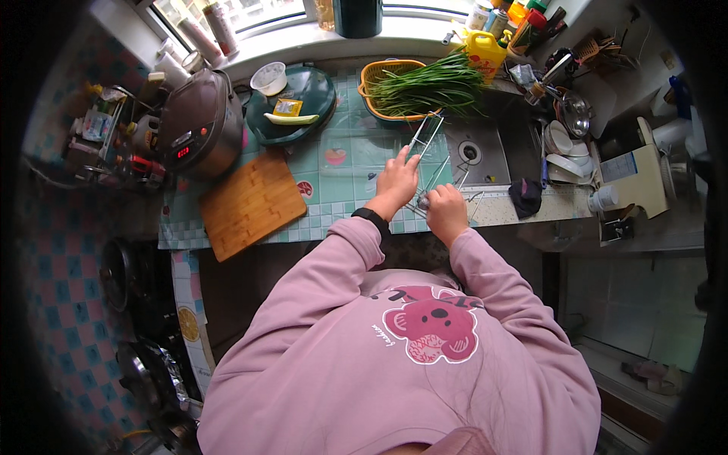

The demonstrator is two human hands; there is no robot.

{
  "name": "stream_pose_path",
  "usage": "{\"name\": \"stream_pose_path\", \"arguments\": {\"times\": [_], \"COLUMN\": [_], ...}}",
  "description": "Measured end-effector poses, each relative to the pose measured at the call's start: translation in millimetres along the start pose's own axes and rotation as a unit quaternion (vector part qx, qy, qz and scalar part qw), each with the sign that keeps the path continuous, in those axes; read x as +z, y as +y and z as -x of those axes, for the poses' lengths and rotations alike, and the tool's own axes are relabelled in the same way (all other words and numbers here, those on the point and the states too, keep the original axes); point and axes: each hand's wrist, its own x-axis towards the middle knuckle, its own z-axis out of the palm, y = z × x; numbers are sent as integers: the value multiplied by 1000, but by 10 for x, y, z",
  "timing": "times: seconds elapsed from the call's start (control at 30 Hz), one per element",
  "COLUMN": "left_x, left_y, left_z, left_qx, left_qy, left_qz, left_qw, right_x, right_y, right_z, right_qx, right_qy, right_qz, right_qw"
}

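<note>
Where my left hand (pixel 398 182) works: its grip is closed around the bars of a thin metal wire rack (pixel 429 133).
Right hand (pixel 447 210): I see its grip pinched on the near end of the wire rack.
Wire rack: tilted over the worktop (pixel 343 206), just left of the sink (pixel 497 161).
Far side: long leafy greens (pixel 428 87) fill an orange basket (pixel 366 88).
Left: wooden cutting board (pixel 254 203), near the rice cooker (pixel 203 117).

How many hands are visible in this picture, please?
2: the left hand is on the metal wire rack, and the right hand is at its nearer end. I see no others.
</note>
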Motion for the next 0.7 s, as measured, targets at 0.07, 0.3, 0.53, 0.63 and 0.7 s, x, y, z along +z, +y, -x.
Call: {"name": "stream_pose_path", "arguments": {"times": [0.07,0.3,0.53,0.63,0.7], "left_x": [-17,1,45,104,115], "left_y": [-2,-1,-55,-202,-352], "left_z": [-5,23,-23,-96,-160], "left_qx": [-10,3,3,7,31], "left_qy": [4,3,-24,-68,-64], "left_qz": [1,6,21,77,163], "left_qw": [1000,1000,999,995,984], "right_x": [28,-415,-680,-534,-411], "right_y": [-32,230,359,211,102], "right_z": [-12,222,48,-85,-129], "right_qx": [-2,77,194,95,70], "right_qy": [35,-85,21,31,-1], "right_qz": [-4,-24,-140,-149,-142], "right_qw": [999,993,971,984,987]}}
